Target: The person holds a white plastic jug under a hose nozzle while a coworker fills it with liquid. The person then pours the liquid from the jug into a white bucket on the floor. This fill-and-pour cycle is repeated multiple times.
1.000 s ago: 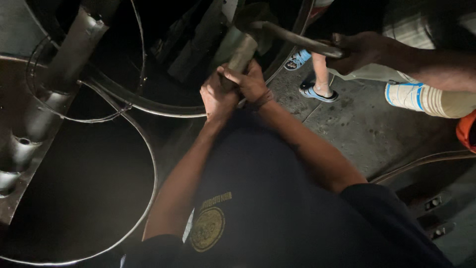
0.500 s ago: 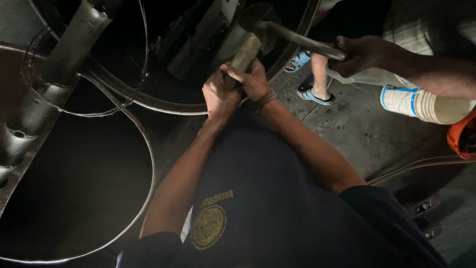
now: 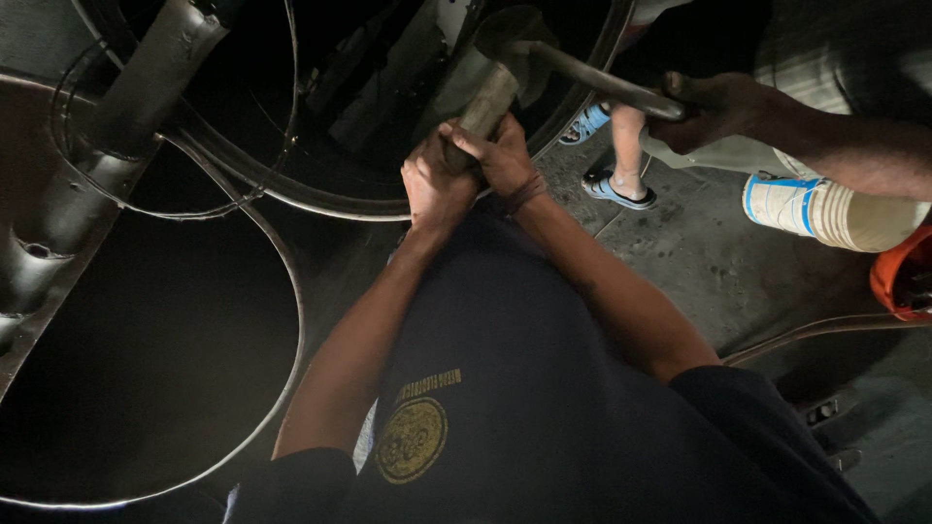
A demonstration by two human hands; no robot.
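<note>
A worker's left hand [image 3: 434, 186] and right hand [image 3: 502, 158] close together in a tight grip around a thick metal bar [image 3: 482, 105], which rises at a slant from between the fists toward the dark opening of a large round steel vessel [image 3: 291, 199]. Just above the grip, a co-worker's hand [image 3: 716, 105] reaches in from the right, clasping a long metal rod [image 3: 597, 82] whose far end meets the top of the bar. Right of the grip, a sandalled foot [image 3: 614, 184] stands on the concrete floor [image 3: 709, 262]; farther right lies a white bucket [image 3: 825, 209]. Left of the grip, a curved steel rim [image 3: 287, 291] circles a second dark hollow.
</note>
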